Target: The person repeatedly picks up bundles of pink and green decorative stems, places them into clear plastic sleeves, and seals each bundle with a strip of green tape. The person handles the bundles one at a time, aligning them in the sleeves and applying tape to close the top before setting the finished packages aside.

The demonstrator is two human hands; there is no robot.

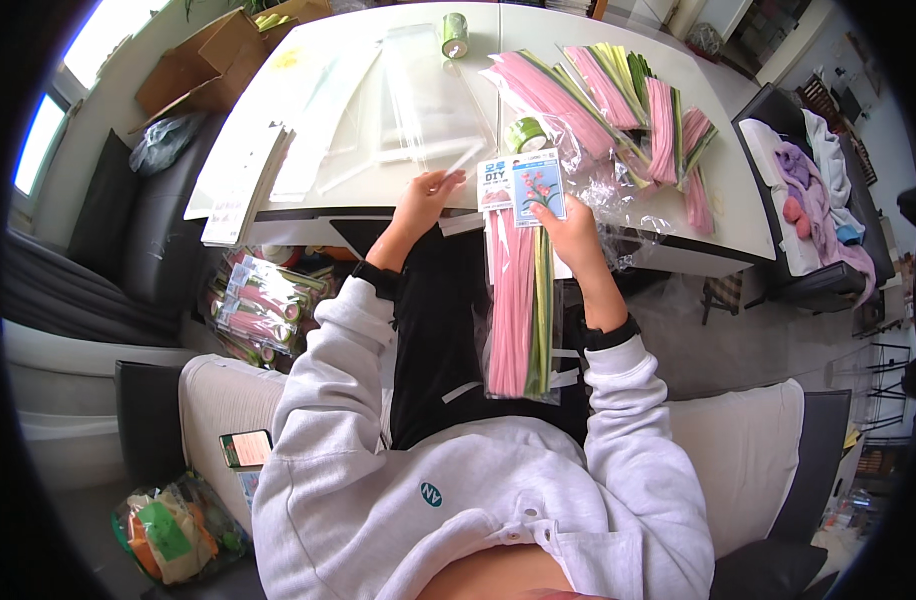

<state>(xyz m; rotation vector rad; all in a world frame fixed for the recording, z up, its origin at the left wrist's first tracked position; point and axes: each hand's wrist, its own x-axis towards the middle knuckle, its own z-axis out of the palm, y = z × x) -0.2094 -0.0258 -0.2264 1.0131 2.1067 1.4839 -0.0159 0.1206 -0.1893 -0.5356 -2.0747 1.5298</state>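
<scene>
My right hand [570, 229] grips the top of a clear plastic packet [512, 315] of pink, yellow and green fuzzy stems, which hangs over my lap. A printed header card [494, 187] and a smaller blue card with a flower picture [537, 193] lie at its top, my thumb on the blue card. My left hand [428, 196] is raised at the table's front edge, its fingertips together on what looks like a thin clear plastic strip [469, 159]. Just behind the cards stands a green roll [527, 135].
Clear plastic sleeves [428, 97] and another green roll [455, 36] lie on the white table [323, 45]. Bundles of pink and green stems [555, 105] lie at the right, a stack of cards [251, 187] at the left. Filled packets [259, 307] are below the table's left side.
</scene>
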